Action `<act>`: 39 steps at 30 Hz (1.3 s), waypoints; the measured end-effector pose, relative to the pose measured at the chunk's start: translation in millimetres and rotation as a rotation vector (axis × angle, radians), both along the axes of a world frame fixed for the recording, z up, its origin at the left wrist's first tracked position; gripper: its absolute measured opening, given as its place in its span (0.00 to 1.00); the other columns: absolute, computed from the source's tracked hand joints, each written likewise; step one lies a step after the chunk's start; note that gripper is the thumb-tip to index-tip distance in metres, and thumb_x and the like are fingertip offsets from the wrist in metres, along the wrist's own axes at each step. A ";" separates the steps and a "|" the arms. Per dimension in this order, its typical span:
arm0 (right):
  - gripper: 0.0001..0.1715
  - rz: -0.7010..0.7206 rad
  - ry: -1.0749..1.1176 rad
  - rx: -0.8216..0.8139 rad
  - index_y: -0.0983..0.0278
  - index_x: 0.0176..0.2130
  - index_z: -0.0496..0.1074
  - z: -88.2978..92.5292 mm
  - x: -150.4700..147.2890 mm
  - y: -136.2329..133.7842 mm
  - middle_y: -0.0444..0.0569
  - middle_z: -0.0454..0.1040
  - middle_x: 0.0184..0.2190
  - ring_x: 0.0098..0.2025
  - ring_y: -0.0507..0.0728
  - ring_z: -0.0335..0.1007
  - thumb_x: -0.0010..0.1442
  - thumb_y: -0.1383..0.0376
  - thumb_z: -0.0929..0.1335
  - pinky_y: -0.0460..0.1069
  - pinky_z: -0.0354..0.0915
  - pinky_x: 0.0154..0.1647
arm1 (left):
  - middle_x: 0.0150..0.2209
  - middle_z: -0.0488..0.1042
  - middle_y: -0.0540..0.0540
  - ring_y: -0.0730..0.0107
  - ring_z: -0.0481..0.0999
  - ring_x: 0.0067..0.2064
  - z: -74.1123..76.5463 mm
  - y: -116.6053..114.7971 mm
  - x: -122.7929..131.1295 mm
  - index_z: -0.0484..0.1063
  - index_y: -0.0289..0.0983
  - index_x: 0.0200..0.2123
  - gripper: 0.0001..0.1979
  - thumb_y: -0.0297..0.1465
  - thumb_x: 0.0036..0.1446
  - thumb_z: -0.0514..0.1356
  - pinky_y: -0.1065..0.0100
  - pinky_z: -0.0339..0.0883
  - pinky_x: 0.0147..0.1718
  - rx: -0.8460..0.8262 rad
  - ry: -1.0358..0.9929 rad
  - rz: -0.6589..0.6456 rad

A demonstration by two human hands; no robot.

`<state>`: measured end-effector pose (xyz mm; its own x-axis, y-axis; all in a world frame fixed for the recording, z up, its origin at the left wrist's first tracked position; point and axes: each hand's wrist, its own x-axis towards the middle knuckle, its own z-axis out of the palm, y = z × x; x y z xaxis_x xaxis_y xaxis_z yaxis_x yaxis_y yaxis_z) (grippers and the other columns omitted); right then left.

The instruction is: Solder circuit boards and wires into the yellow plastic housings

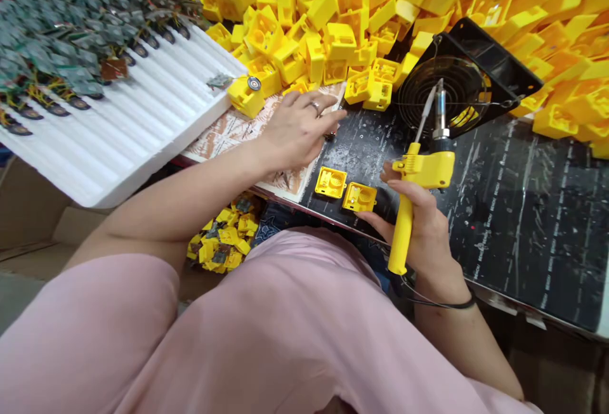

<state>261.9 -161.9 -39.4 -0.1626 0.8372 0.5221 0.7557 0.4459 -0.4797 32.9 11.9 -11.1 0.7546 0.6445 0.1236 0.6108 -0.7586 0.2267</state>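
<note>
My right hand [425,230] is closed round the yellow handle of a soldering gun [425,170], its metal tip and thin feed tube pointing away from me. The thumb of this hand is close to a small open yellow case [359,197] with metal parts inside. A similar yellow case [331,182] lies just left of it. My left hand [297,129] reaches over a white-and-brown board [290,182], palm down, with its fingers bent and somewhat apart. A small dark thing shows under its fingertips, too little to name.
A heap of yellow cases [342,40] fills the back of the black worktop [514,211]. Behind the soldering gun leans a black fan [495,65]. At left, a white ribbed foam tray [143,122] carries grey circuit pieces [71,33]. More yellow cases [226,236] lie below the table edge.
</note>
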 end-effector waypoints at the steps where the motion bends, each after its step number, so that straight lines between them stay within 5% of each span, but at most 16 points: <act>1: 0.40 -0.015 0.011 0.013 0.56 0.63 0.60 -0.6 -0.7 -0.7 0.57 0.76 0.58 0.57 0.66 0.77 0.59 0.60 0.78 0.62 0.76 0.54 | 0.58 0.77 0.40 0.49 0.72 0.63 2.7 10.4 3.4 0.74 0.41 0.59 0.22 0.29 0.63 0.57 0.44 0.60 0.64 -0.030 0.043 0.021; 3: 0.38 -0.041 0.013 0.016 0.55 0.63 0.61 -2.2 -1.3 -2.5 0.56 0.77 0.57 0.56 0.65 0.78 0.60 0.63 0.77 0.61 0.78 0.53 | 0.51 0.81 0.41 0.50 0.76 0.58 10.1 27.0 4.7 0.78 0.41 0.55 0.19 0.30 0.62 0.57 0.45 0.64 0.61 -0.120 0.027 0.054; 6: 0.36 -0.087 0.032 0.006 0.54 0.62 0.63 -3.7 -1.8 -3.1 0.54 0.78 0.56 0.56 0.64 0.78 0.60 0.63 0.77 0.60 0.79 0.53 | 0.48 0.82 0.41 0.58 0.79 0.52 21.5 36.9 -4.4 0.77 0.38 0.54 0.19 0.33 0.62 0.59 0.54 0.71 0.56 -0.389 -0.272 0.102; 10: 0.37 -0.104 0.172 -0.003 0.55 0.62 0.61 2.7 -16.7 12.5 0.54 0.75 0.59 0.56 0.63 0.78 0.60 0.62 0.77 0.60 0.78 0.57 | 0.42 0.81 0.41 0.65 0.82 0.43 20.5 27.5 -13.9 0.73 0.31 0.57 0.23 0.33 0.60 0.63 0.62 0.77 0.45 -0.819 -0.553 0.100; 15: 0.29 -0.094 0.169 0.005 0.53 0.61 0.62 21.5 -47.3 50.7 0.49 0.76 0.57 0.55 0.60 0.79 0.65 0.62 0.73 0.54 0.78 0.56 | 0.41 0.82 0.44 0.66 0.83 0.42 9.3 5.4 -6.9 0.75 0.35 0.51 0.19 0.34 0.57 0.64 0.64 0.79 0.42 -1.024 -0.536 -0.014; 18: 0.22 -0.120 0.114 0.009 0.53 0.57 0.66 26.6 -54.0 60.8 0.46 0.79 0.50 0.46 0.58 0.82 0.66 0.62 0.72 0.52 0.79 0.49 | 0.41 0.82 0.44 0.67 0.83 0.38 9.1 2.0 -12.1 0.77 0.36 0.46 0.15 0.39 0.60 0.64 0.65 0.79 0.40 -0.984 -0.554 -0.031; 23: 0.20 -0.160 0.184 -0.006 0.55 0.54 0.66 16.5 -55.3 53.7 0.44 0.80 0.48 0.37 0.54 0.81 0.65 0.64 0.72 0.49 0.77 0.41 | 0.36 0.81 0.43 0.68 0.80 0.33 5.5 15.2 -45.6 0.78 0.35 0.47 0.24 0.49 0.65 0.58 0.66 0.77 0.35 -0.690 -0.526 0.161; 27: 0.24 -0.202 0.245 -0.048 0.55 0.55 0.64 6.6 -59.9 49.6 0.47 0.79 0.52 0.34 0.52 0.79 0.63 0.66 0.73 0.49 0.76 0.40 | 0.46 0.81 0.41 0.51 0.79 0.52 0.7 8.3 -64.0 0.77 0.40 0.55 0.23 0.47 0.66 0.57 0.50 0.74 0.52 -0.212 -0.236 0.240; 30: 0.23 -0.216 0.296 -0.031 0.55 0.54 0.65 3.7 -64.3 50.8 0.47 0.79 0.52 0.34 0.52 0.79 0.63 0.65 0.73 0.49 0.76 0.40 | 0.58 0.77 0.43 0.47 0.70 0.64 -5.1 -12.7 -63.1 0.76 0.45 0.57 0.20 0.44 0.66 0.59 0.40 0.63 0.64 0.007 -0.249 0.213; 35: 0.23 -0.186 0.409 -0.034 0.55 0.54 0.64 2.2 -73.3 52.4 0.44 0.80 0.46 0.33 0.50 0.79 0.63 0.63 0.74 0.47 0.77 0.37 | 0.56 0.80 0.43 0.57 0.77 0.58 -22.4 -42.5 -40.2 0.80 0.40 0.51 0.17 0.40 0.71 0.55 0.49 0.67 0.62 -0.083 -0.512 0.041; 39: 0.26 -0.188 0.392 0.011 0.55 0.55 0.63 -0.7 -82.7 49.7 0.44 0.79 0.45 0.32 0.51 0.79 0.63 0.63 0.74 0.48 0.78 0.35 | 0.50 0.83 0.41 0.62 0.81 0.53 -28.7 -50.9 -13.3 0.84 0.37 0.45 0.17 0.43 0.66 0.62 0.62 0.73 0.56 -0.428 -0.919 0.099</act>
<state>179.2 -112.1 -40.1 0.2047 0.8272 0.5233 0.5857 0.3249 -0.7426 19.6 -39.0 -39.8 0.4246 0.8252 0.3725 0.1197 -0.4590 0.8803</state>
